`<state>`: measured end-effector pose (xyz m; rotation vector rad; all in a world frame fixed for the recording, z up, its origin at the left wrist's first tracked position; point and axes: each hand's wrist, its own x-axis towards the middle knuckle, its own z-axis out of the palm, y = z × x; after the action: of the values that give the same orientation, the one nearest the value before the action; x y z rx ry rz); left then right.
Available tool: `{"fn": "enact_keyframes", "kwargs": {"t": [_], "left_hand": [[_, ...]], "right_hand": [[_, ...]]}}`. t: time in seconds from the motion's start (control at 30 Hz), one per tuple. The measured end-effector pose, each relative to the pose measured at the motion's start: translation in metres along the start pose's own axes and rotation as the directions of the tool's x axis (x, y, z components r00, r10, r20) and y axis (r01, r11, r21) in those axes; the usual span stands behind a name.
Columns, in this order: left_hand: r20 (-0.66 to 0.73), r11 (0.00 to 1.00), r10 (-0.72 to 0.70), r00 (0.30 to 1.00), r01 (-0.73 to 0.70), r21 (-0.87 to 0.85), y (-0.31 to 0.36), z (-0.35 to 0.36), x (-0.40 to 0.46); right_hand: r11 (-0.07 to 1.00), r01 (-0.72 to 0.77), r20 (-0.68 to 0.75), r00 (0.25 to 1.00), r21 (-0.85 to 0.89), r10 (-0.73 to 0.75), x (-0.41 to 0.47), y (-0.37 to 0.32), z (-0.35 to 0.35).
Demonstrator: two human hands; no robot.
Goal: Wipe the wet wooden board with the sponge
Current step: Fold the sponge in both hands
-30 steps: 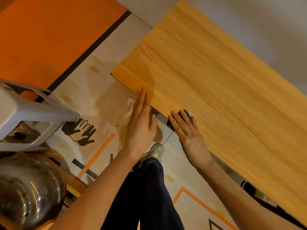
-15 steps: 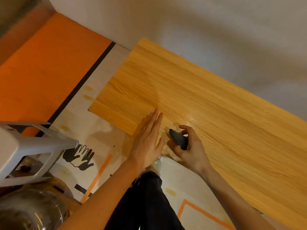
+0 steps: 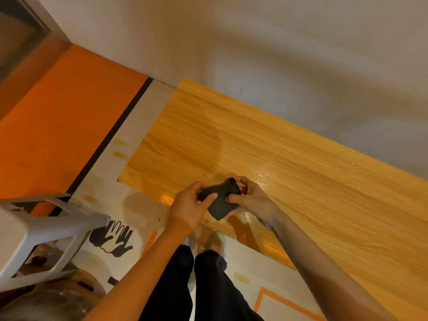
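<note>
A long wooden board [image 3: 266, 158] lies on the floor against a pale wall, its near edge shiny with wet patches. Above that near edge I hold a dark grey sponge [image 3: 220, 201] between both hands. My left hand [image 3: 191, 205] pinches its left end with thumb and fingers. My right hand [image 3: 251, 199] grips its right end, fingers curled over the top. The sponge is bent and lifted off the board.
A white plastic stool [image 3: 41, 228] stands at the left, with a shiny metal bowl [image 3: 46, 302] below it. The floor has an orange area [image 3: 58, 135], a printed mat with black hand shapes [image 3: 111, 239], and my legs and shoes [image 3: 208, 274] at the board's edge.
My right hand lifted the sponge off the board's edge. My left hand left the board and took hold of the sponge's other end. The view tilted up toward the wall.
</note>
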<state>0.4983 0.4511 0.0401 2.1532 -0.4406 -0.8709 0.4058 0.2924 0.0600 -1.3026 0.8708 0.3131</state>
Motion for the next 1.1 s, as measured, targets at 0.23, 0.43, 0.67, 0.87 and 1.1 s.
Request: {"fn": "enact_keyframes", "kwargs": {"t": [0.23,0.43,0.67,0.87,1.1], "left_hand": [[0.000,0.975,-0.223,0.975,0.222,-0.019,-0.021,-0.011,0.019],[0.073,0.976,-0.144,0.987,0.129,0.177,-0.032,-0.020,0.035],[0.125,0.825,-0.044,0.991,-0.034,0.564,-0.036,-0.037,0.048],[0.324,0.789,0.354,0.877,-0.466,0.400,-0.042,-0.040,0.048],[0.351,0.837,0.303,0.886,-0.423,0.347,-0.053,-0.028,0.052]], "right_hand": [[0.996,0.088,-0.275,0.957,-0.020,-0.090,0.030,0.012,0.037],[0.952,0.039,-0.457,0.871,-0.305,-0.182,0.047,0.030,0.058],[0.843,0.052,-0.600,0.679,-0.535,-0.423,0.031,0.043,0.084],[0.789,0.081,-0.502,0.731,-0.609,-0.463,0.022,0.048,0.100],[0.788,0.061,-0.465,0.778,-0.613,-0.422,0.026,0.040,0.109]]}}
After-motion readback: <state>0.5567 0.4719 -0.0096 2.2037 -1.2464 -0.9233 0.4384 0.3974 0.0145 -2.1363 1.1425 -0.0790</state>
